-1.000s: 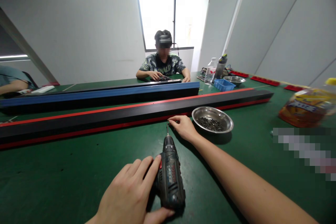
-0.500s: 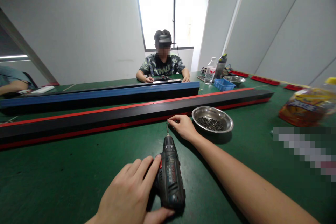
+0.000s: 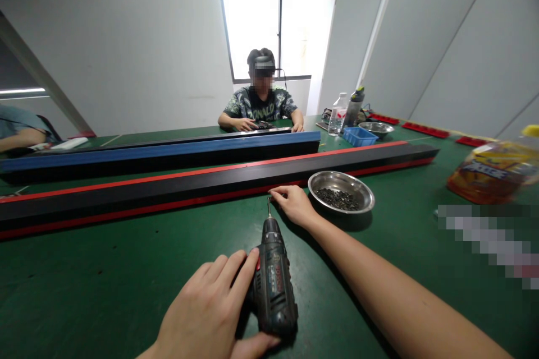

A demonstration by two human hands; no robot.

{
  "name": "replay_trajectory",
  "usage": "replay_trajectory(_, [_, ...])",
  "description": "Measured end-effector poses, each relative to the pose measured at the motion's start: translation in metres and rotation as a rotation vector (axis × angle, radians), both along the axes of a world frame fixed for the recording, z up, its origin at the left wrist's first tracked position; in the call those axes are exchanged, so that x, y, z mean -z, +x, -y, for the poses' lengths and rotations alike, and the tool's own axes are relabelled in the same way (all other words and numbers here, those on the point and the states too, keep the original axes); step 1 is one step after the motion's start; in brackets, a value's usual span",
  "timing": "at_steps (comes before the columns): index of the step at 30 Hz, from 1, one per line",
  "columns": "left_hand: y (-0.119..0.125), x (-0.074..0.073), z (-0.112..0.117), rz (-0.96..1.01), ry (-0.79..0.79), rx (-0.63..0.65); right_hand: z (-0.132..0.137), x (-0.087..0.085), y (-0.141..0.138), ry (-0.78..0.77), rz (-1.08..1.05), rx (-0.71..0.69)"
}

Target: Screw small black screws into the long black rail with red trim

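A dark cordless drill (image 3: pixel 275 286) lies low in front of me, its bit pointing away from me. My left hand (image 3: pixel 206 303) is wrapped around it from the left side. At the tip of the bit (image 3: pixel 269 207), my right hand (image 3: pixel 293 203) is closed in a pinch. Whatever sits between those fingertips is too small to make out. Just right of that hand stands a round metal bowl (image 3: pixel 368 202) with many small dark screws (image 3: pixel 338 198) in it. Beyond the fingers runs a long black bar with red edges (image 3: pixel 219 180).
A long blue-and-black bar (image 3: pixel 168 152) lies farther back. Across the green table (image 3: pixel 84 286) sits a co-worker (image 3: pixel 261 104). To the right are a bottle of orange liquid (image 3: pixel 484 171), a blue basket (image 3: pixel 360 136), a clear bottle (image 3: pixel 337 115) and another metal bowl (image 3: pixel 381 129).
My hands and the drill stay almost in place. Across the table, one of the co-worker's hands has shifted slightly to the right.
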State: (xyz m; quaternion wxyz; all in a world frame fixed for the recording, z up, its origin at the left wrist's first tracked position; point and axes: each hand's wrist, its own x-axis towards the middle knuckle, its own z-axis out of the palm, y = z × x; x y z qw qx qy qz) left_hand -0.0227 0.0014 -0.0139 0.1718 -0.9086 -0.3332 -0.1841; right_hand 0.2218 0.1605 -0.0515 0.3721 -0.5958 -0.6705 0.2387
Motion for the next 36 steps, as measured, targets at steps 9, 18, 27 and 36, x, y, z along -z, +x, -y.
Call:
replay_trajectory(9, [-0.0004,-0.0003,-0.0016,-0.017,-0.007,-0.009,0.0011,0.0002,-0.0013,0.023,0.071,-0.032])
replay_trajectory(18, [-0.0014,0.0001,-0.0008,-0.008,-0.019,-0.008,0.0029,-0.0008,-0.0012,0.042,0.095,-0.048])
replay_trajectory(27, [-0.0019,0.0013,0.0002,-0.001,-0.027,-0.003,0.0036,-0.0015,-0.0011,0.043,0.108,-0.057])
replay_trajectory(36, [-0.0016,0.0019,-0.0015,-0.002,-0.031,-0.001,0.0053,-0.0043,-0.001,0.038,0.148,-0.074])
